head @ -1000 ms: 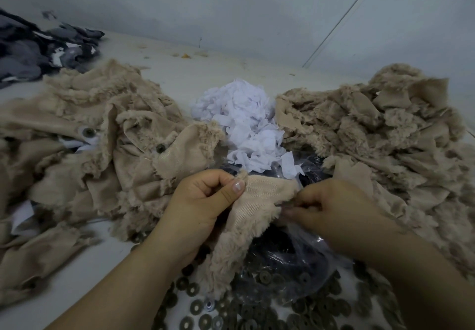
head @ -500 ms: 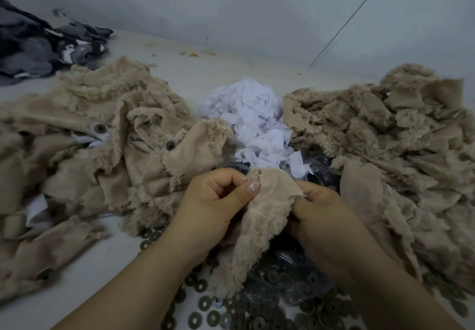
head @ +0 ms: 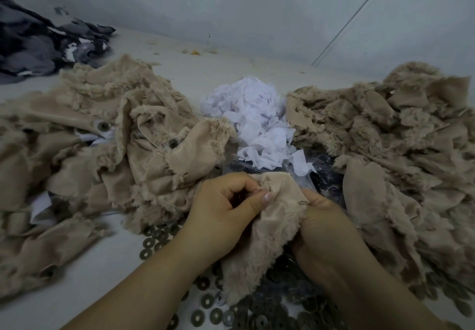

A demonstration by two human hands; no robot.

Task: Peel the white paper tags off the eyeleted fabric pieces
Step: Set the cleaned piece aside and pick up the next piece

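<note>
A beige furry fabric piece (head: 259, 250) hangs between my hands at the centre front. My left hand (head: 223, 211) pinches its top edge between thumb and curled fingers. My right hand (head: 326, 229) grips the piece's right edge, fingers curled into the cloth. No white tag shows on this piece; its eyelet is hidden. To the left lies a pile of beige pieces (head: 108, 154) with metal eyelets (head: 103, 125) and white tags (head: 102, 135) showing. A heap of peeled white paper tags (head: 257, 124) sits behind my hands.
A second beige fabric pile (head: 393, 144) fills the right side. Several loose metal washers (head: 205, 301) and a clear plastic bag (head: 323, 175) of them lie under my hands. Dark grey cloth (head: 38, 44) is at the far left. A wall rises behind the table.
My hands have drawn closer together on the beige piece. My right hand moved left and lower, from pulling at the edge to gripping into the cloth.
</note>
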